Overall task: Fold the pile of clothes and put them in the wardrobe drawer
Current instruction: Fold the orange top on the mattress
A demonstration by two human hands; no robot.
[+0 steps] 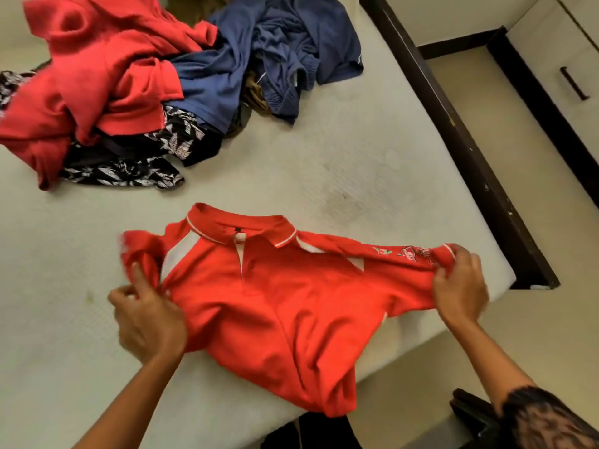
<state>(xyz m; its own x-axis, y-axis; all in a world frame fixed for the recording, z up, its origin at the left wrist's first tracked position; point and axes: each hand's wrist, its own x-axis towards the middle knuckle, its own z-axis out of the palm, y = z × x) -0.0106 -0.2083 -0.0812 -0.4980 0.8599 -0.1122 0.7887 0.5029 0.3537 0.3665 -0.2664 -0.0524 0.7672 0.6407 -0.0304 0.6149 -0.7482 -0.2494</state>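
Observation:
A red polo shirt (269,299) with a white-trimmed collar lies face up on the mattress (324,163), its hem hanging over the near edge. My left hand (146,315) pinches the shirt's left sleeve, which is bunched up. My right hand (460,283) grips the end of the right sleeve, stretched out toward the mattress corner. A pile of unfolded clothes (146,85) sits at the far left: red garments, blue garments and a black floral piece.
A dark wooden bed frame (460,150) runs along the mattress's right side. Beyond the beige floor stands a pale wardrobe drawer front (564,69) with a dark handle (573,82). A dark object (470,413) lies on the floor near my right arm.

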